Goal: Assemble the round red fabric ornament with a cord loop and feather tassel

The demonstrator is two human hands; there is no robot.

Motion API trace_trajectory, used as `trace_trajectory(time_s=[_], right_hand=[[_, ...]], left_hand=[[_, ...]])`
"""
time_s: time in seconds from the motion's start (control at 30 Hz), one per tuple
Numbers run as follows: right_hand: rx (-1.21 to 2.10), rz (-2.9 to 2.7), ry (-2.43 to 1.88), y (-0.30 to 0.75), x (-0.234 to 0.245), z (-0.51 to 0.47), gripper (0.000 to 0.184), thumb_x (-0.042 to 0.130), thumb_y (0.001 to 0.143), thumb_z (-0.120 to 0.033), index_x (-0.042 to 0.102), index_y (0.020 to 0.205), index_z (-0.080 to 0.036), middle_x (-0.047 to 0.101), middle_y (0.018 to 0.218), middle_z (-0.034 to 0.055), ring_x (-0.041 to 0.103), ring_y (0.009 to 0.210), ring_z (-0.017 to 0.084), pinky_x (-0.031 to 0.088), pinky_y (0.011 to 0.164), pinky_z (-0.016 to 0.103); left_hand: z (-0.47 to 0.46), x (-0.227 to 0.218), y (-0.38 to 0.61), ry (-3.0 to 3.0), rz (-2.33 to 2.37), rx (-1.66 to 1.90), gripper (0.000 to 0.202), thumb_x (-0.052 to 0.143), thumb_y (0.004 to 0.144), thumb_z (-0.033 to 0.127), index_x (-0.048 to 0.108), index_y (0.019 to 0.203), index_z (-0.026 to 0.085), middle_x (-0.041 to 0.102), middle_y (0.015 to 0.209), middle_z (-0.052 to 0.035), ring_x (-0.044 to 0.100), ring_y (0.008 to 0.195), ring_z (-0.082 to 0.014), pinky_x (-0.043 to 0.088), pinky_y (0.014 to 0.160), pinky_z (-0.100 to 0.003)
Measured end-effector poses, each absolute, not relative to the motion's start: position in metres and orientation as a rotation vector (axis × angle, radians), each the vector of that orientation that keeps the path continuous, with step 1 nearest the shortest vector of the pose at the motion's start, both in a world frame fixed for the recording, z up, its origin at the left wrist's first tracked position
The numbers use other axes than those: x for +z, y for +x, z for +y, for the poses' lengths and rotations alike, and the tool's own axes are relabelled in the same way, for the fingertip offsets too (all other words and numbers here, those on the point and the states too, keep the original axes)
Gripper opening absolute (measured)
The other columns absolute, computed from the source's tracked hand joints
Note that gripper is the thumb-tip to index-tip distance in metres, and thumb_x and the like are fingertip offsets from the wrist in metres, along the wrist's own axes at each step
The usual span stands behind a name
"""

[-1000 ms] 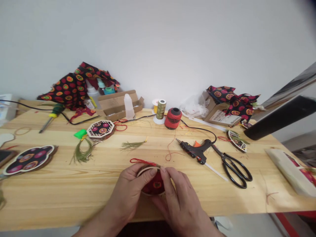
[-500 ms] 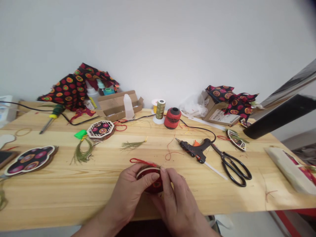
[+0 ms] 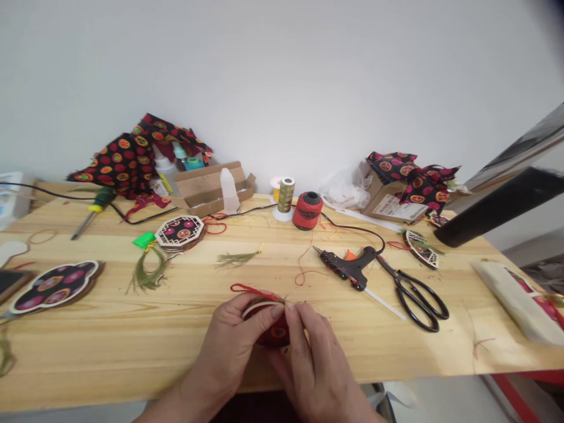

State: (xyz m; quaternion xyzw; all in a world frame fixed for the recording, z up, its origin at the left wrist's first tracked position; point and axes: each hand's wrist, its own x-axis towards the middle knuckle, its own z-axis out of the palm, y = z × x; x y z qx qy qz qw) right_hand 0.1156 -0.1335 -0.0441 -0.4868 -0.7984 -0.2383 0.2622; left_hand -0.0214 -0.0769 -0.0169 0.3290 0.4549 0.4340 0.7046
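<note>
Head view. Q: What holds the round fabric-covered ornament (image 3: 267, 326)?
A: Left hand (image 3: 231, 343), fingers curled around it; right hand (image 3: 315, 364), fingertips pinching its upper rim, above the pine table (image 3: 132, 352).

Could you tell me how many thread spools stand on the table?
3: an olive spool, a red spool to its right, and a yellow spool partly hidden behind the olive one.

The wooden tabletop (image 3: 132, 352) is showing a smooth, matt, pale grain, the round ornament (image 3: 277, 332) is wearing sheeny red cloth inside a thin wooden rim, and the glue gun (image 3: 348, 265) and scissors (image 3: 416, 299) are gleaming in black plastic.
</note>
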Motion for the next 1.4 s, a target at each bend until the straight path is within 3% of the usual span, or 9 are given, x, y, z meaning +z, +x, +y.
trace_trajectory(time_s=[0.23, 0.4, 0.5, 0.57, 0.63, 0.73, 0.83, 1.07, 1.4], right_hand=[[-0.644, -2.167, -1.300, 0.115, -0.044, -0.135, 0.058, 0.062, 0.079, -0.039, 0.052, 0.121, 0.001, 0.055, 0.116, 0.0218, 0.053, 0.106, 0.031, 0.055, 0.080, 0.037], [-0.339, -2.132, -1.307, 0.118, -0.030, -0.137, 0.077, 0.056, 0.078, -0.055, 0.044, 0.128, 0.003, 0.053, 0.119, 0.0224, 0.049, 0.111, 0.032, 0.050, 0.088, 0.039], [0.027, -1.987, -1.385, 0.126, -0.011, -0.128, 0.054, 0.053, 0.086, -0.037, 0.044, 0.129, -0.006, 0.053, 0.120, 0.0184, 0.051, 0.110, 0.026, 0.047, 0.091, 0.037], [0.401, -1.822, -1.382, 0.131, 0.000, -0.117, 0.027, 0.047, 0.089, -0.023, 0.057, 0.111, -0.013, 0.057, 0.108, 0.0130, 0.056, 0.099, 0.019, 0.048, 0.086, 0.031], [0.823, -1.680, -1.378, 0.136, 0.007, -0.106, 0.015, 0.051, 0.086, -0.022, 0.064, 0.090, -0.016, 0.060, 0.090, 0.0068, 0.057, 0.084, 0.016, 0.047, 0.077, 0.028], [1.460, -1.280, -1.352, 0.139, 0.009, -0.094, 0.015, 0.066, 0.075, -0.029, 0.062, 0.077, -0.015, 0.058, 0.070, 0.0005, 0.052, 0.063, 0.011, 0.043, 0.060, 0.024], [1.805, -0.950, -1.220, 0.139, 0.007, -0.090, 0.028, 0.077, 0.062, -0.032, 0.060, 0.072, -0.013, 0.057, 0.062, -0.0026, 0.048, 0.055, 0.006, 0.037, 0.055, 0.020], [1.968, -0.784, -1.113, 0.142, 0.000, -0.090, 0.030, 0.082, 0.055, -0.028, 0.063, 0.070, -0.011, 0.059, 0.059, -0.0025, 0.049, 0.052, 0.006, 0.034, 0.053, 0.019], [1.938, -0.883, -1.190, 0.143, 0.001, -0.090, 0.027, 0.081, 0.055, -0.031, 0.065, 0.065, -0.011, 0.057, 0.054, -0.0030, 0.043, 0.048, 0.005, 0.028, 0.049, 0.020]], left_hand=[[-0.077, -0.016, -0.026, 0.775, 1.047, 0.957, 0.010, 0.078, 0.062, 0.024, 0.071, 0.067, 0.019, 0.072, 0.061, 0.0021, 0.063, 0.057, -0.0114, 0.050, 0.056, -0.017], [-0.076, -0.019, -0.029, 0.779, 1.040, 0.923, 0.011, 0.078, 0.061, 0.025, 0.073, 0.070, 0.020, 0.074, 0.067, 0.0010, 0.065, 0.063, -0.0131, 0.051, 0.062, -0.019], [-0.077, -0.020, -0.029, 0.839, 1.032, 0.873, 0.010, 0.078, 0.061, 0.025, 0.073, 0.068, 0.019, 0.074, 0.066, 0.0007, 0.064, 0.062, -0.0132, 0.050, 0.061, -0.019], [-0.078, -0.020, -0.029, 0.854, 1.003, 0.847, 0.010, 0.079, 0.060, 0.024, 0.073, 0.067, 0.019, 0.073, 0.065, 0.0012, 0.064, 0.062, -0.0129, 0.050, 0.061, -0.019], [-0.080, -0.021, -0.029, 0.856, 0.967, 0.830, 0.011, 0.079, 0.061, 0.023, 0.074, 0.069, 0.020, 0.073, 0.066, 0.0018, 0.063, 0.063, -0.0124, 0.050, 0.062, -0.019], [-0.082, -0.024, -0.030, 0.856, 0.927, 0.803, 0.011, 0.078, 0.062, 0.023, 0.074, 0.072, 0.020, 0.073, 0.066, 0.0024, 0.062, 0.060, -0.0112, 0.049, 0.060, -0.019], [-0.084, -0.024, -0.031, 0.854, 0.914, 0.785, 0.011, 0.078, 0.061, 0.022, 0.073, 0.070, 0.019, 0.072, 0.063, 0.0024, 0.061, 0.057, -0.0103, 0.049, 0.058, -0.019], [-0.085, -0.016, -0.028, 0.837, 0.909, 0.767, 0.013, 0.080, 0.056, 0.022, 0.072, 0.064, 0.018, 0.071, 0.057, 0.0019, 0.061, 0.052, -0.0109, 0.048, 0.054, -0.019], [-0.087, -0.004, -0.025, 0.857, 0.968, 0.736, 0.007, 0.077, 0.057, 0.017, 0.073, 0.063, 0.019, 0.073, 0.059, 0.0002, 0.063, 0.052, -0.0130, 0.048, 0.055, -0.021]])
